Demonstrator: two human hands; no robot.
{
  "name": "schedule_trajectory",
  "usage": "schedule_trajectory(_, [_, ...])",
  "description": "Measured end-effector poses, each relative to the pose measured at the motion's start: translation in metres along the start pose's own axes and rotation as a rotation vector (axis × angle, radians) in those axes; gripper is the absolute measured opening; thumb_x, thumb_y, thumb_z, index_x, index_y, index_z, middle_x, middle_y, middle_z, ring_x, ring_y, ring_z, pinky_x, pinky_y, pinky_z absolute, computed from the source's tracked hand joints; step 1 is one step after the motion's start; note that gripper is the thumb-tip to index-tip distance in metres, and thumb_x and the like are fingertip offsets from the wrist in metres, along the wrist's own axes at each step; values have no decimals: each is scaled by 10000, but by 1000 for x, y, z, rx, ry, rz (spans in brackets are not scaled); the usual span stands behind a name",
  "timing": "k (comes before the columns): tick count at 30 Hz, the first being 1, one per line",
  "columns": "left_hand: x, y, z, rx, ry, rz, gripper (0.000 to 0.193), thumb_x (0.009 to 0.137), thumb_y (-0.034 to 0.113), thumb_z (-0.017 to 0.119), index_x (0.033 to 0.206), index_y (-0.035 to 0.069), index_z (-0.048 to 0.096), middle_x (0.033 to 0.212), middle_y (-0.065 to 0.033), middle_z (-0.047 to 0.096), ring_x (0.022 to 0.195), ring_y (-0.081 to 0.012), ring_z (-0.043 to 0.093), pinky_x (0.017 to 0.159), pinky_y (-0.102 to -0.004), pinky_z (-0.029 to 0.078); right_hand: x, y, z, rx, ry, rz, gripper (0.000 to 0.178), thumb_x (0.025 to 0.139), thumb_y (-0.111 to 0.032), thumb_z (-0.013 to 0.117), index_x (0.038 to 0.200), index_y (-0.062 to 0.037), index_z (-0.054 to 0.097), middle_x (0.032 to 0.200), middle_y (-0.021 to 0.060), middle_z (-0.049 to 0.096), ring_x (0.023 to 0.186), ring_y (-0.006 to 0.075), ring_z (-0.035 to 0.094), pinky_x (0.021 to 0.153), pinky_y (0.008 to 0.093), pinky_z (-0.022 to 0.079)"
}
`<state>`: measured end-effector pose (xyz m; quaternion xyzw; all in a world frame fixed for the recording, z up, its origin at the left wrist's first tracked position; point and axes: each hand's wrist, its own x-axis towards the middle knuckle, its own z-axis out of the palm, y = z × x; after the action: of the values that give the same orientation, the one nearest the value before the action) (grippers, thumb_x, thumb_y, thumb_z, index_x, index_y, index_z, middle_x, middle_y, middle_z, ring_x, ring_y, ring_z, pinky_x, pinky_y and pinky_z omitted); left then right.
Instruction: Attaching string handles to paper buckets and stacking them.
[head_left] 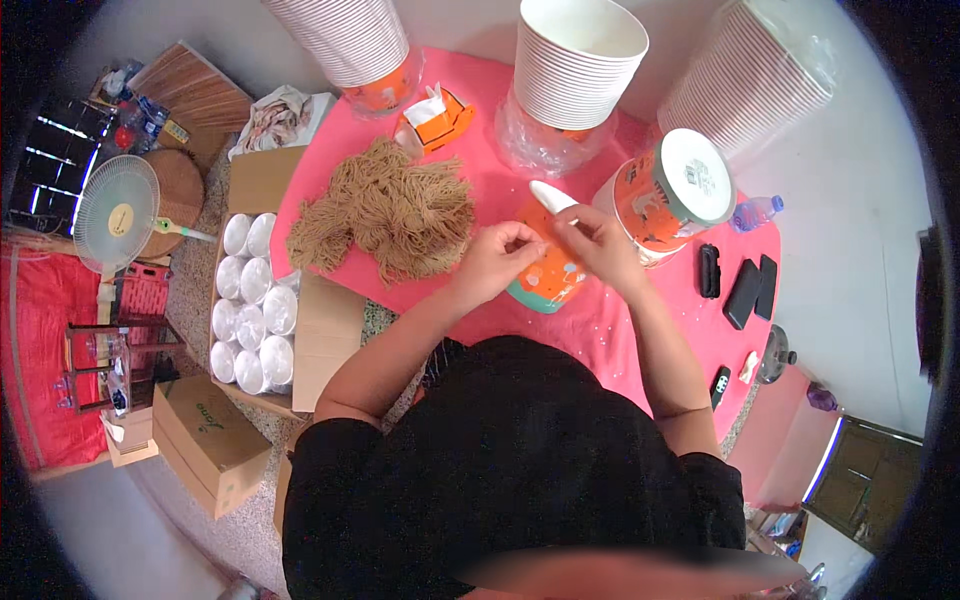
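Note:
An orange paper bucket (550,278) with a teal band at its lower end and a white rim lies in front of me on the pink tablecloth. My left hand (497,264) is at its left side, thumb and fingertips pinched together over the orange wall. On the other side, my right hand (604,250) has its fingers curled over the bucket near the rim, also pinching. Whatever is between the fingertips is too small to make out. A heap of tan cord bundles (400,215) rests left of my left hand.
Stacked white buckets (580,65) stand along the back. An upside-down printed bucket (655,195) is at the right, near a plastic bottle (757,212) and phones (742,294). An orange tissue box (436,122) sits behind the cords. A carton (330,330) of wrapped white cups stands left.

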<state>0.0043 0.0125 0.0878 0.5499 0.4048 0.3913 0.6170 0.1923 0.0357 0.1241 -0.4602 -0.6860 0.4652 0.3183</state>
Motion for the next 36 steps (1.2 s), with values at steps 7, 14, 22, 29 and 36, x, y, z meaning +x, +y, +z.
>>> schedule_trajectory(7, [-3, 6, -18, 111, 216, 37, 131, 853, 100, 546, 831, -24, 579, 732, -16, 579, 698, -55, 519, 619, -210, 421, 14, 15, -39, 479, -396, 147, 511, 813, 51, 480, 1300, -47, 359, 1098, 36, 543, 978, 92, 525, 828, 218, 411])
schedule_trajectory(14, [3, -23, 4, 412, 191, 244, 150, 847, 140, 568, 894, -3, 562, 795, -132, 595, 715, -204, 585, 638, -310, 452, 20, 40, -31, 147, -5, 172, 235, 855, -106, 585, 1067, -6, 561, 827, -20, 591, 791, 51, 548, 690, 203, 442])
schedule_trajectory(22, [6, -28, 2, 402, 238, 215, 134, 843, 121, 563, 866, -11, 556, 774, -111, 593, 695, -191, 580, 623, -301, 447, 4, 30, -35, 476, -264, 169, 168, 873, -107, 575, 994, 4, 612, 805, -45, 593, 742, 22, 525, 644, 181, 421])
schedule_trajectory(29, [6, -28, -5, 152, 180, 142, 130, 870, 120, 541, 864, -10, 556, 694, -33, 561, 646, -78, 524, 587, -237, 427, 9, 39, -44, 240, -195, 253, 143, 869, -177, 591, 876, -38, 626, 721, -56, 600, 620, 7, 518, 542, 170, 399])
schedule_trajectory(36, [19, -18, -34, 147, 246, 116, 199, 912, 183, 511, 1018, 18, 548, 786, 12, 526, 655, -54, 467, 593, -201, 405, 3, 47, -41, 451, -202, 151, 131, 876, -147, 564, 871, -32, 627, 726, -37, 595, 634, 21, 523, 560, 173, 409])
